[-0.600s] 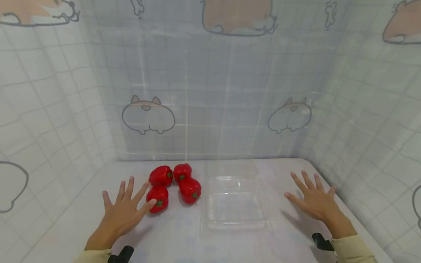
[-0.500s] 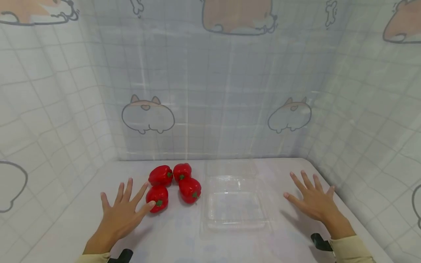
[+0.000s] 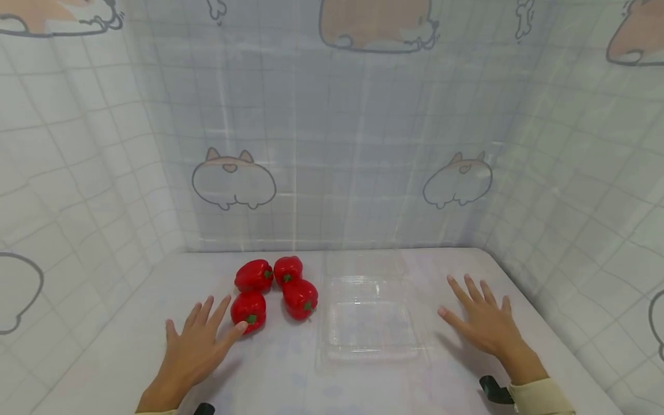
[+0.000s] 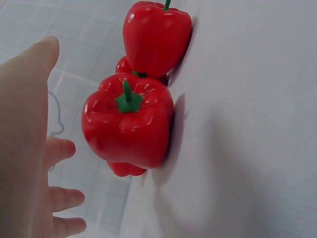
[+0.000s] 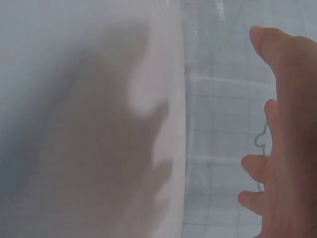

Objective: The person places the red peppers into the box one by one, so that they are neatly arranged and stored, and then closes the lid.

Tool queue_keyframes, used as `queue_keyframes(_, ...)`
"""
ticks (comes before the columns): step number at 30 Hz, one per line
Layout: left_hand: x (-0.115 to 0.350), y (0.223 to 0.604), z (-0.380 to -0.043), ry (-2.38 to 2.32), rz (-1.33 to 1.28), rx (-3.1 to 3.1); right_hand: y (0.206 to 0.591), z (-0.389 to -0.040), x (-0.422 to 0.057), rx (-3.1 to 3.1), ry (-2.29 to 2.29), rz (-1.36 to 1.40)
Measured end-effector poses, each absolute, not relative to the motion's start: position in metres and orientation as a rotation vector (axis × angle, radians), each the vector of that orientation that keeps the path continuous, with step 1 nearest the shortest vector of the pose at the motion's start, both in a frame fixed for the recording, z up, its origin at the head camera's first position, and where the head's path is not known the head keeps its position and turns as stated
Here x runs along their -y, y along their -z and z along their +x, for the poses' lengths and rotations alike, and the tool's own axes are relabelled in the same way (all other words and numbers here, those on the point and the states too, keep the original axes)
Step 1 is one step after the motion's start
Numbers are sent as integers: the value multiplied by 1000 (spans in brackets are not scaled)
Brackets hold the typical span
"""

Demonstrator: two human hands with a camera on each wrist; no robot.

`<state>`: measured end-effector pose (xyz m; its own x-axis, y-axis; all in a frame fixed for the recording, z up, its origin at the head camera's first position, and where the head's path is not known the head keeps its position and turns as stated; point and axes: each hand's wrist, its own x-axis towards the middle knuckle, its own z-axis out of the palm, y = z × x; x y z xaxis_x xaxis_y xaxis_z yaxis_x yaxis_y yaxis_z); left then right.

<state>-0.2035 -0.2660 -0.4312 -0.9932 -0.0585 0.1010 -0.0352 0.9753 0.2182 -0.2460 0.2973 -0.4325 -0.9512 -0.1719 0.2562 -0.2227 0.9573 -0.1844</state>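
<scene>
Several red bell peppers with green stems lie in a cluster left of the middle of the table. My left hand [image 3: 194,349] is spread beside the nearest bell pepper [image 3: 248,311], its thumb overlapping that pepper in the head view. In the left wrist view a gap shows between the hand and this bell pepper [image 4: 130,129]. My right hand [image 3: 485,323] hovers with spread fingers over the right side of the table, holding nothing; its shadow falls on the surface in the right wrist view. Between the hands lies a clear plastic clamshell box [image 3: 370,351], its lid folded back.
The white table [image 3: 290,386] is enclosed by a grid-patterned curtain [image 3: 342,144] with cartoon dogs at the back and both sides. More bell peppers [image 3: 300,300] lie close to the left side of the clear box. Dark wrist straps show at both cuffs.
The right hand has shifted left and slightly toward the person. The left hand has drawn a little nearer to the person, fingertips lower in view. Peppers and box stay put.
</scene>
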Motion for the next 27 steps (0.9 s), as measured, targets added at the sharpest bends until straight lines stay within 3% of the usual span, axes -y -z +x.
queue_keyframes(7,263,434,-205,341,116,3002,447,-247,-286,2817,-344,330)
queue_keyframes(27,262,430,-240,820,224,2886,453,-256,-253,2782,-1112,327)
